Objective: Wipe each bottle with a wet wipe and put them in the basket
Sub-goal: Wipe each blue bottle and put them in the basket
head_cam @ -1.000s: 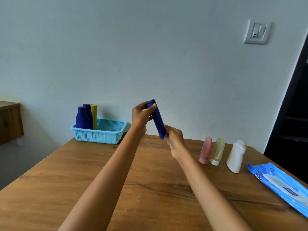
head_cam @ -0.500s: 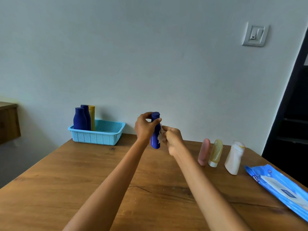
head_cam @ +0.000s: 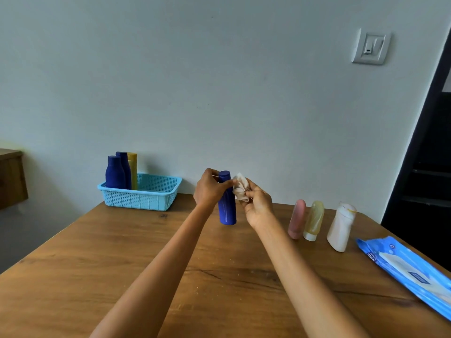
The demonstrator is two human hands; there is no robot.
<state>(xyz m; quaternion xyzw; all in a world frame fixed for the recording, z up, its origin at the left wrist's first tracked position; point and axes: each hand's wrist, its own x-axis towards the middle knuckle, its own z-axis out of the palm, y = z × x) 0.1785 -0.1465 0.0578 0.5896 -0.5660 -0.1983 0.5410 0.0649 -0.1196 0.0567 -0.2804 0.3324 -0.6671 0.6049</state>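
Observation:
My left hand (head_cam: 209, 189) grips a dark blue bottle (head_cam: 227, 206) near its top and holds it upright above the wooden table (head_cam: 122, 264). My right hand (head_cam: 258, 203) holds a crumpled white wet wipe (head_cam: 240, 187) against the bottle's upper right side. A light blue basket (head_cam: 146, 196) stands at the far left of the table with two dark blue bottles (head_cam: 115, 173) and a yellow bottle (head_cam: 133, 169) upright in its left end. On the right stand a pink bottle (head_cam: 296, 219), a yellow translucent bottle (head_cam: 314, 220) and a white bottle (head_cam: 341, 226).
A blue pack of wet wipes (head_cam: 410, 272) lies at the table's right edge. A wooden cabinet (head_cam: 11, 179) is at the far left, a dark doorway (head_cam: 427, 167) at the right, and a wall switch (head_cam: 370, 46) above.
The blue bottle was tilted and held at both ends; now it stands upright and lower in my left hand, and my right hand has shifted the wipe to its upper side.

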